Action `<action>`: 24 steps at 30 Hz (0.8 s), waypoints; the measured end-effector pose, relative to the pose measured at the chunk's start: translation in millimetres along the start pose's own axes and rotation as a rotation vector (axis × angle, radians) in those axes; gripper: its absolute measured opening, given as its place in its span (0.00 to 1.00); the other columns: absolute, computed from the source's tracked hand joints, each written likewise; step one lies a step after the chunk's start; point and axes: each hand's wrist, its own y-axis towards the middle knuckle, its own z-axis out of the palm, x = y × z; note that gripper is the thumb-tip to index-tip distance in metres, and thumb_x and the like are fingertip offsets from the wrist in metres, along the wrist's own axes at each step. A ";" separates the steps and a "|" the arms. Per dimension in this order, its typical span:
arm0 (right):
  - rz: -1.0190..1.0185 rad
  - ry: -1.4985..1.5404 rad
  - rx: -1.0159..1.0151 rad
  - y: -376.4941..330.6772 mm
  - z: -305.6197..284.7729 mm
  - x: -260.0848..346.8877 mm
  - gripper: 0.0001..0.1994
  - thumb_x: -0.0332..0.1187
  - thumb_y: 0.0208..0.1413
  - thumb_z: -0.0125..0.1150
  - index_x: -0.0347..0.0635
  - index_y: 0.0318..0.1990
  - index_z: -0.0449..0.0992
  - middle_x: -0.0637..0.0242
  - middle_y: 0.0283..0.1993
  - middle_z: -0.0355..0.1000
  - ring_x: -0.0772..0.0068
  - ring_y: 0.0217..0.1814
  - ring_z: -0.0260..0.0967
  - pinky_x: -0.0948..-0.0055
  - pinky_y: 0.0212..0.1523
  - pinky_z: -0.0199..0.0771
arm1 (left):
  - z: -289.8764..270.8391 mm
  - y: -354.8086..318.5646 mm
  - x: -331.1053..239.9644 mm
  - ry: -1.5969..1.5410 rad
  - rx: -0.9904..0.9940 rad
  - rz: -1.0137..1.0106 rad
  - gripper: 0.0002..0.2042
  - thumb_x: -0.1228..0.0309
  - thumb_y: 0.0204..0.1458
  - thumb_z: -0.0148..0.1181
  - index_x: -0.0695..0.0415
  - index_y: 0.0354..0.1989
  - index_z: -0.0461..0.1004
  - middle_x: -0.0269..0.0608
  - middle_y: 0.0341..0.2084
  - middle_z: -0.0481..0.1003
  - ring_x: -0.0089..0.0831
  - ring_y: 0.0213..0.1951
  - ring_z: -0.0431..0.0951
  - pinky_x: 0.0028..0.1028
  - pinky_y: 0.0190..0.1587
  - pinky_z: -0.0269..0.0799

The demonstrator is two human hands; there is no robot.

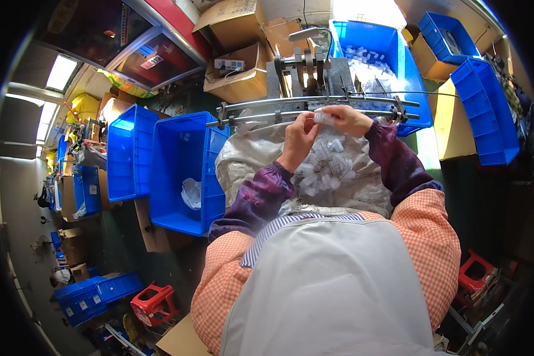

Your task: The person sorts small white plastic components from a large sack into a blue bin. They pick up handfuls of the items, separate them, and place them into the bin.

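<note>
Between my two hands, just over the front metal rail [261, 118], is a small clear, ribbed plastic piece [323, 118]. My right hand [349, 120] has its fingers closed on this piece from the right. From the left, my left hand [299, 139] meets it with thumb and fingertips pinched together; what lies in that pinch is too small to make out. Below my hands a heap of similar clear plastic pieces [326, 169] rests on a whitish sack cloth [243, 160] across my lap.
Behind the rails stands a metal hand press with a lever [305, 65]. A blue bin [406, 65] of clear pieces is at the back right. Another blue bin [181, 178], holding a plastic bag [191, 193], stands left of me. Cardboard boxes [237, 65] sit behind; a red stool [154, 304] is lower left.
</note>
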 end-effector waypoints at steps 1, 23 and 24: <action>0.018 -0.003 -0.044 10.7 -4.4 -11.2 0.10 0.28 0.52 0.50 0.39 0.42 0.72 0.57 0.32 0.72 0.65 0.33 0.69 0.66 0.36 0.67 | -2.8 -3.4 0.8 0.036 0.016 -0.014 0.18 0.71 0.48 0.60 0.64 0.46 0.66 0.45 0.30 0.76 0.29 0.32 0.78 0.26 0.35 0.72; 0.332 -0.889 -0.434 82.6 -25.2 -84.5 0.09 0.37 0.52 0.49 0.50 0.40 0.72 0.70 0.43 0.70 0.64 0.51 0.61 0.60 0.49 0.55 | -18.3 -40.8 67.8 0.856 0.243 0.086 0.11 0.69 0.48 0.52 0.54 0.40 0.67 0.42 0.33 0.68 0.42 0.39 0.70 0.38 0.40 0.66; 0.333 -0.850 -0.432 83.4 -26.1 -84.3 0.10 0.38 0.52 0.49 0.52 0.40 0.72 0.71 0.44 0.70 0.64 0.52 0.61 0.59 0.49 0.55 | -20.3 -41.3 66.9 0.826 0.232 0.094 0.10 0.69 0.48 0.51 0.54 0.40 0.67 0.42 0.33 0.68 0.42 0.39 0.70 0.38 0.40 0.66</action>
